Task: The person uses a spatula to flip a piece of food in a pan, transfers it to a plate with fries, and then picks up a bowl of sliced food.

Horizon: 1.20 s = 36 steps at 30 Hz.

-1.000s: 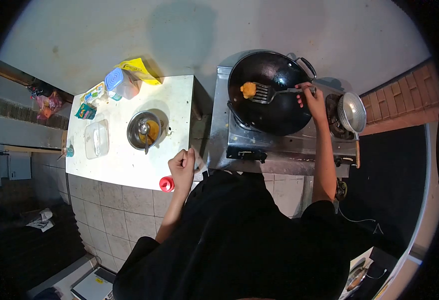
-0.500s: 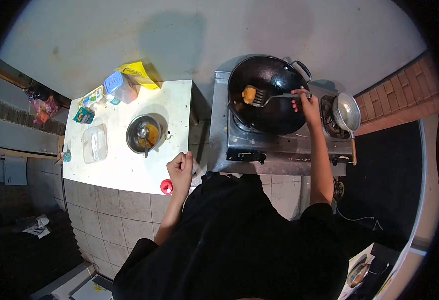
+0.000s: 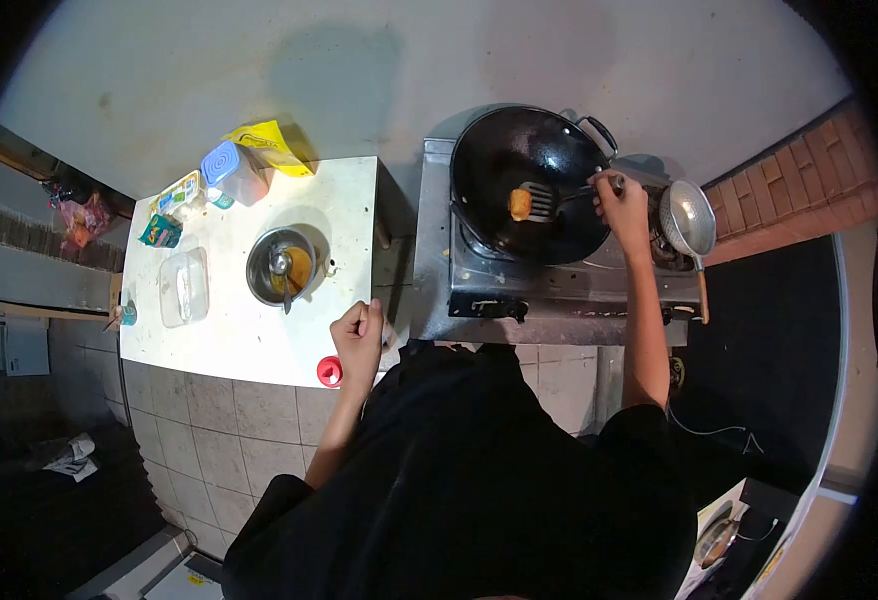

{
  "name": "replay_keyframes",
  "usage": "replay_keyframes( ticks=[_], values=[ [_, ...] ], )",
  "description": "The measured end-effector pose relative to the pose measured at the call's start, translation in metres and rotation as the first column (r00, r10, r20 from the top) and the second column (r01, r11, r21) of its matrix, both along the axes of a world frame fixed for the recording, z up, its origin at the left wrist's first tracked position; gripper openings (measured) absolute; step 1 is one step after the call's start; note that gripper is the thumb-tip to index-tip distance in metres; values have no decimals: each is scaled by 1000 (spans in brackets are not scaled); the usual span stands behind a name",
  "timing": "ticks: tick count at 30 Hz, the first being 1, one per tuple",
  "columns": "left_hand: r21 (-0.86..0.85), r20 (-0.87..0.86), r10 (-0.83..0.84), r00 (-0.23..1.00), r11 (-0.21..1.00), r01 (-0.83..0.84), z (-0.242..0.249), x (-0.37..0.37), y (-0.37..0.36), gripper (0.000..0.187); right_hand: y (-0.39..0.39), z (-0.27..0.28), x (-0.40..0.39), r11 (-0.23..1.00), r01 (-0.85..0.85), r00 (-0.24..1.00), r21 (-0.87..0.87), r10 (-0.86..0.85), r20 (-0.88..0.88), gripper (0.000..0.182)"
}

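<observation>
My right hand (image 3: 623,212) is wrapped round the handle of a slotted spatula (image 3: 544,203) over a black wok (image 3: 489,150) on the stove. At the blade's left end is a golden-brown piece of fried food (image 3: 520,205), low in the wok. My left hand (image 3: 357,340) is curled into a fist in front of the white table's right edge, with nothing showing in it. Close by its wrist lies a small red round item (image 3: 329,371). Farther left, a metal bowl (image 3: 259,255) on the table holds a ladle (image 3: 281,265) and some yellowish liquid.
A metal strainer-like pan (image 3: 687,215) with a wooden handle rests on the right burner. On the white table (image 3: 229,345) stand a clear plastic container (image 3: 181,290), a blue-lidded tub (image 3: 234,175), a yellow bag (image 3: 271,148) and a green packet (image 3: 162,231). Behind rises a wall.
The spatula and the piece of food have shifted right and slightly down within the wok. My right hand has turned a little on the handle; my left fist keeps its pose.
</observation>
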<state>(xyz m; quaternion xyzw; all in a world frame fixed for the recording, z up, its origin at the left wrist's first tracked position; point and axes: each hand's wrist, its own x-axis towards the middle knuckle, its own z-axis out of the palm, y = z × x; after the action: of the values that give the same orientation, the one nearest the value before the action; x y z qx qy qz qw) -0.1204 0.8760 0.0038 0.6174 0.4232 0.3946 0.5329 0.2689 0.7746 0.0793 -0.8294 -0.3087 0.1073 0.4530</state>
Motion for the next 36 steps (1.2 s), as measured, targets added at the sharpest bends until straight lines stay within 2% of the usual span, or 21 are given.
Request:
replay_keyframes(
  ticks=[4,10,23,27,36],
  values=[
    [5,11,-15,1000,1000,15,-1,2,2,48,8,14,-3,998,-33,996,-51,37,78,21],
    [10,41,-3,999,1000,3,-1,4,7,48,20,26,2,998,-44,999,-49,45,8,21],
    [-34,48,9,999,999,-7,-5,7,12,49,25,32,2,988,-96,995,-121,97,7,23],
    [6,31,-5,1000,1000,5,-6,10,16,49,22,32,4,989,-83,996,-126,84,-2,24],
    [-36,25,-42,999,998,43,-6,19,18,49,13,37,8,986,-22,999,-166,28,32,25]
  ],
)
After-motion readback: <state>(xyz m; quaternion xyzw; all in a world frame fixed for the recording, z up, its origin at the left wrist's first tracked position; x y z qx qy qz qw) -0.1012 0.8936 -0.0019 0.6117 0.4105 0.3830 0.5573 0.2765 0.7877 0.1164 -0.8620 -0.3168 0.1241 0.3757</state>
